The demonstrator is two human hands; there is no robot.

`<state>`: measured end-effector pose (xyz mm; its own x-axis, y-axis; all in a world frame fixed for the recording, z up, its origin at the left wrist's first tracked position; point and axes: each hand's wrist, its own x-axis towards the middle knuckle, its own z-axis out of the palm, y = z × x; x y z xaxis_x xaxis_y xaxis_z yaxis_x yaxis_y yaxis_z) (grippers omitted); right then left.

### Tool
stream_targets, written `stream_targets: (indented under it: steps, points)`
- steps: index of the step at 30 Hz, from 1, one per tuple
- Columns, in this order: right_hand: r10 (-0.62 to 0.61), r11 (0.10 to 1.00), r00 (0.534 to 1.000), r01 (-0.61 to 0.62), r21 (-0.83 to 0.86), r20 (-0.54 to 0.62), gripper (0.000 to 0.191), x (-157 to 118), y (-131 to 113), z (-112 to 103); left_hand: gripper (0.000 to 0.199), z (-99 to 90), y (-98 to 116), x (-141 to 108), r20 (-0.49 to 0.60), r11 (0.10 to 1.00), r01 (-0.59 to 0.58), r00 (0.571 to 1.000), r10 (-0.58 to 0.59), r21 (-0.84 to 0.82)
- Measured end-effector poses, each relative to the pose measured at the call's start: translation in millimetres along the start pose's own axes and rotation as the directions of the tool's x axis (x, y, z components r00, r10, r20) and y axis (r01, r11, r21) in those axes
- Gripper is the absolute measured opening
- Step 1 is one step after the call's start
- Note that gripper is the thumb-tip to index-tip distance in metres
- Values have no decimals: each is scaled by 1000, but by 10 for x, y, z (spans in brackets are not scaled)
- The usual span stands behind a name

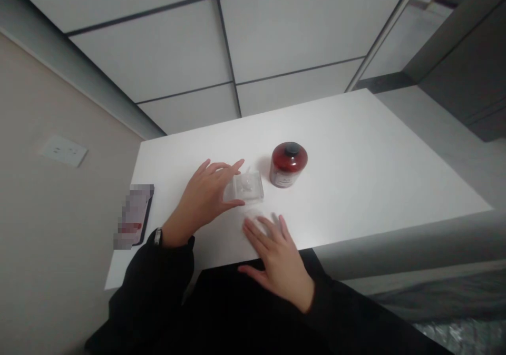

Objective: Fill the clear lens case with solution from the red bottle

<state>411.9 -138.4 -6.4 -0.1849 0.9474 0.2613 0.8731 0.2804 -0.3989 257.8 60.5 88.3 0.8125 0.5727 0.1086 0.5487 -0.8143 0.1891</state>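
A small clear, square-looking box (253,186) lies on the white table, and I cannot make out what is inside it. My left hand (205,194) is at its left side, with thumb and fingers apart near the box's front and back edges; whether they touch it is unclear. Nearer the table's front edge, my right hand (280,263) is open with its fingers spread and pointing toward the box. Something faint and see-through, too indistinct to name, shows by its fingertips. Just right of the box stands a dark red bottle (289,165) with a black top and a pale label.
The white table (367,176) reaches a panelled white surface (300,28) at the back. A phone-like flat object (136,215), partly blurred out, lies at the table's left edge. On the left wall is a white socket plate (64,150).
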Motion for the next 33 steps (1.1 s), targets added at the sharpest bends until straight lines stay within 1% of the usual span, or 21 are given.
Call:
stream_targets:
  steps: [2,4,6,8,10,12,15,17,19,22,24,25,26,28,29,30,31,32,33]
  points:
    - [-52,997,998,50,51,37,79,92,-48,22,96,5,-26,4,-5,1000,9,1000,-9,14]
    - [-63,996,997,60,63,47,72,156,3,-3,97,9,-72,14,-14,999,23,1000,-23,33]
    - [-36,999,999,35,33,31,65,181,123,-58,98,11,-138,26,-27,998,33,999,-31,51]
    - [25,999,999,-26,-41,-23,62,162,287,-130,98,11,-218,37,-43,997,38,998,-35,63]
    - [107,983,988,-122,-137,-111,61,96,475,-212,98,12,-301,49,-48,997,37,998,-33,67]
    - [159,956,969,-199,-213,-190,59,-14,666,-302,98,20,-372,65,-46,997,33,998,-30,68]
    - [198,917,950,-267,-295,-243,57,-226,902,-437,100,38,-428,93,-50,997,20,999,-16,75]
    - [210,892,937,-301,-336,-281,57,-349,992,-501,104,31,-432,97,-74,997,0,997,6,80]
    - [209,881,930,-314,-355,-303,58,-418,1015,-524,113,-4,-433,61,-137,997,-19,990,29,75]
    - [199,888,930,-305,-345,-308,66,-387,922,-466,121,-57,-485,-102,-276,1000,-25,961,28,16]
    - [184,914,943,-269,-305,-279,70,-272,778,-374,115,-25,-574,-262,-381,997,-9,925,-19,-71]
    - [170,933,954,-236,-270,-247,70,-187,683,-314,108,22,-632,-343,-436,992,6,898,-60,-123]
    - [151,953,967,-198,-231,-204,71,-88,572,-245,100,88,-693,-415,-496,984,18,862,-105,-178]
    - [107,982,987,-124,-144,-119,74,137,308,-81,81,252,-806,-514,-598,961,47,774,-206,-271]
    - [86,990,993,-94,-102,-79,76,249,159,12,74,334,-850,-538,-633,946,59,730,-258,-318]
    - [50,997,998,-52,-58,-39,79,352,5,108,69,406,-882,-545,-653,932,59,697,-295,-359]
    - [-4,1000,1000,4,-9,1,82,439,-147,204,65,464,-903,-539,-668,918,53,670,-325,-393]
    - [-67,997,997,65,43,34,84,506,-289,292,62,504,-913,-525,-670,907,52,657,-346,-417]
    - [-146,986,988,141,92,48,84,554,-410,367,60,528,-915,-506,-666,900,55,653,-360,-433]
